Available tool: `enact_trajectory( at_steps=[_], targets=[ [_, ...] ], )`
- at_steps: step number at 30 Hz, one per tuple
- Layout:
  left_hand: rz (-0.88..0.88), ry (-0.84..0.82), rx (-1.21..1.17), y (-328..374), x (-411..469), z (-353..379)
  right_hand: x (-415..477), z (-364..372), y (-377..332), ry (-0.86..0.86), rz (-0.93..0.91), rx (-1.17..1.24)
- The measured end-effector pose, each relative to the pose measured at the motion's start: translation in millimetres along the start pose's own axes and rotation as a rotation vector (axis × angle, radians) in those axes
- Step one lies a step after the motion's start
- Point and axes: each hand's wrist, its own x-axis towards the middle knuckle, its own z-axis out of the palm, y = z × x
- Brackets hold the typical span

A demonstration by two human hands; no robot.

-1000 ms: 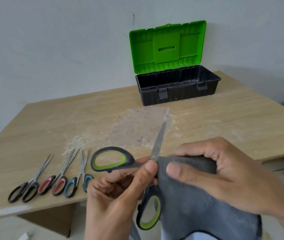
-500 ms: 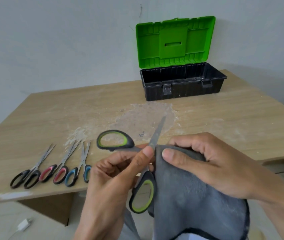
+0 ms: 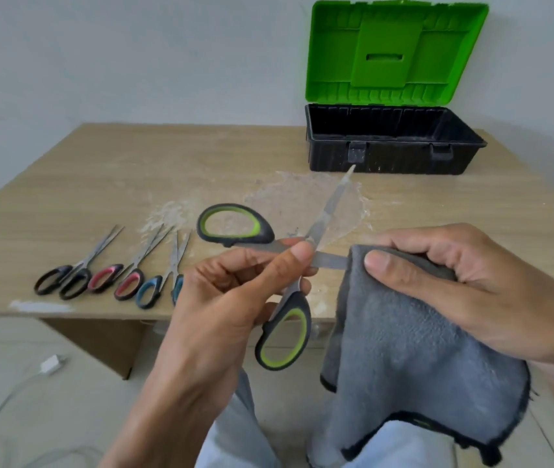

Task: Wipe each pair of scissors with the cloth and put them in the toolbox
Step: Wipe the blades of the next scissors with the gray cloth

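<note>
The table (image 3: 134, 184) carries everything but the work itself, which is held in the air just off its near edge and above the person's lap, so anything that slips would likely fall onto the legs or the floor, not the wood. The toolbox (image 3: 393, 157) stands at the far right corner, well away from the hands, with its green lid (image 3: 393, 52) upright. No scissors show in the part of its inside that can be seen, and the floor behind its front wall is hidden. The grey cloth (image 3: 404, 349) hangs in a long loose fold, and I judge it could catch the lower handle as it is drawn along. The right hand (image 3: 464, 282) is curled round the top of the cloth, clamping it over one blade (image 3: 331, 261). If the fold is thin there, a pull along the edge could cut through to the fingers. The left hand (image 3: 228, 298) is close to the right but not touching it, and pinches the green-handled scissors (image 3: 330, 206) at the pivot between thumb and fingers. The blades stand wide open, the bare one pointing up toward the toolbox. With only a pinch holding them, a tug from the cloth might swing the blades shut on the thumb or twist the pair loose. Three unwiped pairs lie in a row at the near left edge: black scissors (image 3: 66, 282), red scissors (image 3: 117, 278) and blue scissors (image 3: 154, 288), the last partly hidden by the left hand. Their handles are close to the edge, where a wrist could sweep them off.
</note>
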Motion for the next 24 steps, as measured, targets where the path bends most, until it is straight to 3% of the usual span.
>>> enact_trajectory(
  at_steps=[4, 24],
  targets=[
    [-0.011, -0.049, -0.023, -1.6, 0.4, 2.4, 6.0, 7.7, -4.7, -0.031, -0.035, -0.035],
    [-0.001, 0.032, -0.057, 6.4, -2.0, -2.4, 16.5, 7.1, -17.0, -0.01, -0.08, -0.028]
  ],
)
